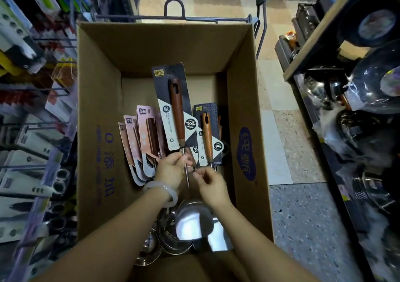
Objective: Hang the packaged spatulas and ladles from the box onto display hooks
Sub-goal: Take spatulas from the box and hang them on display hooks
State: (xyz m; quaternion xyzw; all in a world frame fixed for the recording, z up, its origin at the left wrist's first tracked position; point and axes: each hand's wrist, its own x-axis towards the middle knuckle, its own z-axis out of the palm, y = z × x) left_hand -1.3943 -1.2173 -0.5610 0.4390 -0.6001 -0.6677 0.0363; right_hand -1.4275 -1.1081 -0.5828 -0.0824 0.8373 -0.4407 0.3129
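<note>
An open cardboard box (99,112) sits on a cart below me. My left hand (171,169) grips the metal shaft of a ladle (178,112) with a brown wooden handle on a dark card, its steel bowl (192,221) low between my forearms. My right hand (211,183) is just right of the shaft, fingers curled and pinching at something small near it. A second dark-carded utensil (207,136) stands upright to the right. Several pink-carded utensils (141,138) lean at the left of the box. More steel bowls lie at the box bottom.
Display hooks with packaged goods (32,117) fill the left side. A shelf (324,32) with pots and wrapped cookware (368,99) stands at the right. The cart's metal handle (175,10) rises behind the box. Tiled floor (287,151) runs between box and shelf.
</note>
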